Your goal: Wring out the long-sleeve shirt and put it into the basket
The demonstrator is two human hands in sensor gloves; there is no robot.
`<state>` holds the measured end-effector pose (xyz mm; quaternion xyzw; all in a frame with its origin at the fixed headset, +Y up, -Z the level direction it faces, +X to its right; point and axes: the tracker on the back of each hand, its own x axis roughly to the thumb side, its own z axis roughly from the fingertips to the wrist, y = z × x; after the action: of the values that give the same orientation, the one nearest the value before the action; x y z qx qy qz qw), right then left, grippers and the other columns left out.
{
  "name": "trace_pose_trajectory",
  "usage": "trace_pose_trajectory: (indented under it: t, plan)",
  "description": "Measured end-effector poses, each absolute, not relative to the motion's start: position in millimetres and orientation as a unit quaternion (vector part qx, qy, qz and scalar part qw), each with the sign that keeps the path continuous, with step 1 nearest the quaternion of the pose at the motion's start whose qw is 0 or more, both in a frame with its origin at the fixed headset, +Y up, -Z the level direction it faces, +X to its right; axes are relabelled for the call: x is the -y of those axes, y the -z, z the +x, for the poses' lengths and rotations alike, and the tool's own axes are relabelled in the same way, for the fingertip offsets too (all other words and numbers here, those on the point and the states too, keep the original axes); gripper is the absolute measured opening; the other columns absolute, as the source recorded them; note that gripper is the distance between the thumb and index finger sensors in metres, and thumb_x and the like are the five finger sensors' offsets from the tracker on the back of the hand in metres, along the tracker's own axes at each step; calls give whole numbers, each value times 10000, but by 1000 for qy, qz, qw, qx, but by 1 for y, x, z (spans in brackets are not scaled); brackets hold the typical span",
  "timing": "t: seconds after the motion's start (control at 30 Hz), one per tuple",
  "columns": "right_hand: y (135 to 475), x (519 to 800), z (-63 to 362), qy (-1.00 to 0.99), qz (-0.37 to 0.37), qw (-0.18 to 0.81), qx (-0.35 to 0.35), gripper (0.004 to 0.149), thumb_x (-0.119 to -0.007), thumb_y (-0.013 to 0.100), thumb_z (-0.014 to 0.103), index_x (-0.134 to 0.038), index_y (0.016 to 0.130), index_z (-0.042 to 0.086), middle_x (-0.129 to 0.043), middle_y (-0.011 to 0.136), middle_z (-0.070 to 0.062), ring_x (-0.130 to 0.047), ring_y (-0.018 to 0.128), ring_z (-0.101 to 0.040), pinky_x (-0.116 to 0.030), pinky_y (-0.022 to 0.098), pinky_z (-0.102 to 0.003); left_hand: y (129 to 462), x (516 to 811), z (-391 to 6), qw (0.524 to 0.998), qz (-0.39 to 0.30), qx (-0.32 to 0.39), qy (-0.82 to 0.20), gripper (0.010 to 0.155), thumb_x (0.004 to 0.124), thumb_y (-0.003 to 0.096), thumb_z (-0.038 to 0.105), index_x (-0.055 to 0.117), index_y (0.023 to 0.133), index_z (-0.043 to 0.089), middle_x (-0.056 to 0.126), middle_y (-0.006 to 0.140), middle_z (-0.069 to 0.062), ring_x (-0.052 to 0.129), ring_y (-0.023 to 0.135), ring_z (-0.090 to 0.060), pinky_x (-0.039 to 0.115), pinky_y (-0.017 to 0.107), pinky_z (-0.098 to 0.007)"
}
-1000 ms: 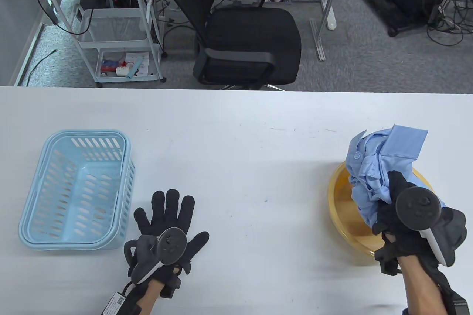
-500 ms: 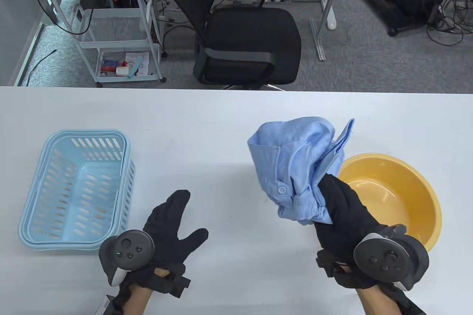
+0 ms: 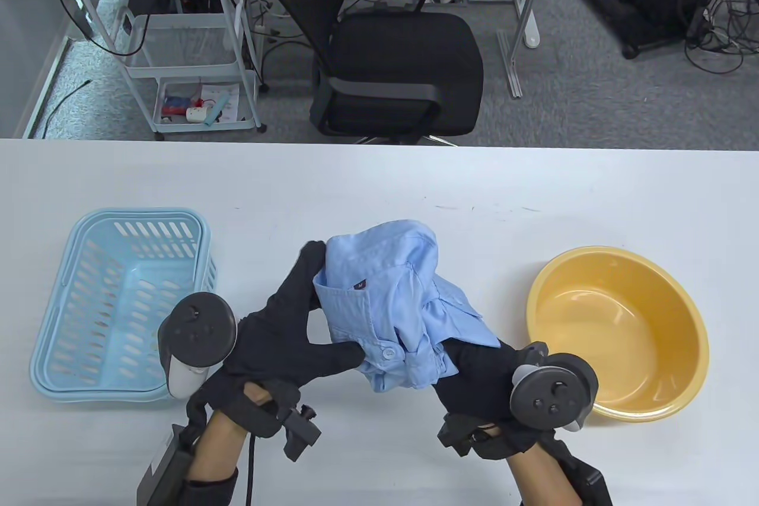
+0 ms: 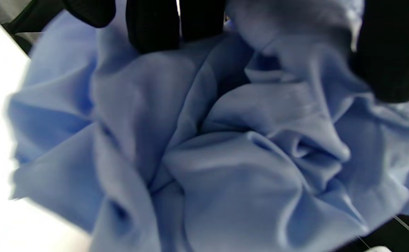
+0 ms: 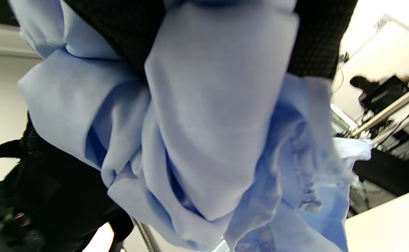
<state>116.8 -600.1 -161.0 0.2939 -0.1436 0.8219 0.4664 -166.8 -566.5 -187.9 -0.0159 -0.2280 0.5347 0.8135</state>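
Where the table view's lower middle lies, both the left hand (image 3: 284, 331) and right hand (image 3: 480, 378) grip the bunched shirt (image 3: 388, 307), between the basket (image 3: 53, 363) at left and the yellow bowl (image 3: 616, 328) at right. Left wrist view: fingers (image 4: 152, 24) clutch blue folds. Right wrist view: cloth fills the frame's centre, wrapped by glove.

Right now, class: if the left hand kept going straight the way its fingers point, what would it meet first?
The left hand points away from the person and slightly right, its fingers already against the bunched blue shirt. The shirt comes first; beyond it looks like bare table, though height is unclear.
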Motion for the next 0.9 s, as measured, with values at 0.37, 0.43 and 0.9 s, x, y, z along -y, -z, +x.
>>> trace_pose_trajectory:
  t: [0.37,0.43,0.9]
  plan:
    - [175,626,112,-714,251,646,102,719,-832,549,444,-456,1095,167,-655,1052,-127,-823,808,-402,-884,492,-503,186,525,-161,827,131,178,-517,543,832,500,516,824,945,206,932,657,82,980,564,-289,703,711,-565]
    - [179,631,113,-698,236,671,87,688,-808,557,451,-480,1089,163,-667,1042,-135,-822,802,-412,-875,489,-517,186,516,-160,831,145,179,-507,539,814,507,522,808,959,230,925,673,88,975,579,-285,698,721,-562]
    - [202,680,130,-787,139,601,24,446,-780,566,366,-741,942,130,-877,832,-145,-935,619,-393,-903,366,-501,185,462,-172,823,196,147,-512,460,773,531,537,764,960,372,904,718,118,966,631,-257,696,747,-527]
